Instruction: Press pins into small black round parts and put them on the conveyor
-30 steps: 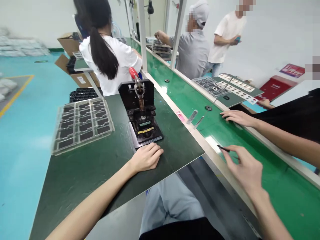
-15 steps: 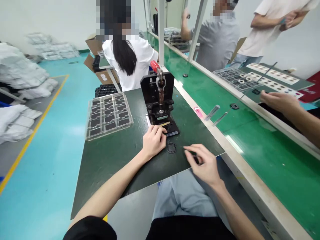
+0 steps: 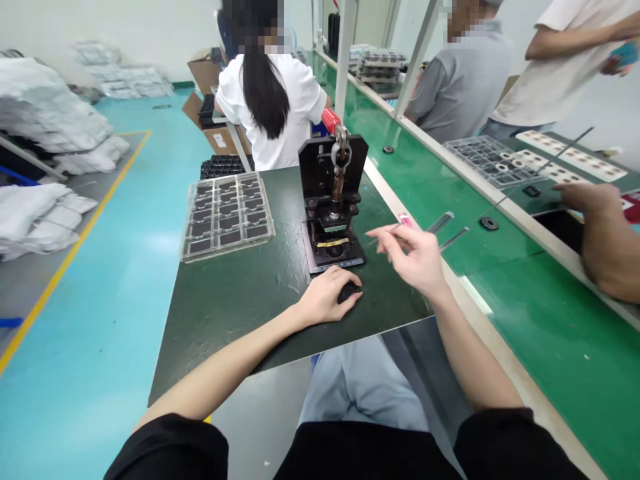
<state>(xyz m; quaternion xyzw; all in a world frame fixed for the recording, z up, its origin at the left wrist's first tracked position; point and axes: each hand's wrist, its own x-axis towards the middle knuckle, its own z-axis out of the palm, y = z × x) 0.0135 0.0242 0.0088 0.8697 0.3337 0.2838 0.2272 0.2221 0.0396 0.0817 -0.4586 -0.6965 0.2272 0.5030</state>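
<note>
Far left of the hand press (image 3: 333,200), a clear tray (image 3: 225,217) of black rectangular parts sits on the dark green mat (image 3: 240,300), well apart from the press. The left hand (image 3: 330,298) lies just in front of the press's base plate (image 3: 334,261), palm down with the forearm reaching in from the lower left and the fingers curved over a small black part (image 3: 349,292). The part looks round, so no long axis shows, and it is mostly covered; I cannot tell whether it is pinched or only touched.

The press stands upright, its red-tipped handle (image 3: 330,120) leaning back at the top. Just right of the press, the right hand (image 3: 413,257) is raised off the mat, wrist up and fingers pointing left. Thumb and forefinger come together on a slim dark tool (image 3: 393,230), which lies nearly level, pointing toward a pink item (image 3: 404,220). Beyond the bench edge lie two metal strips (image 3: 441,223). At far right is a co-worker's hand (image 3: 587,197).
</note>
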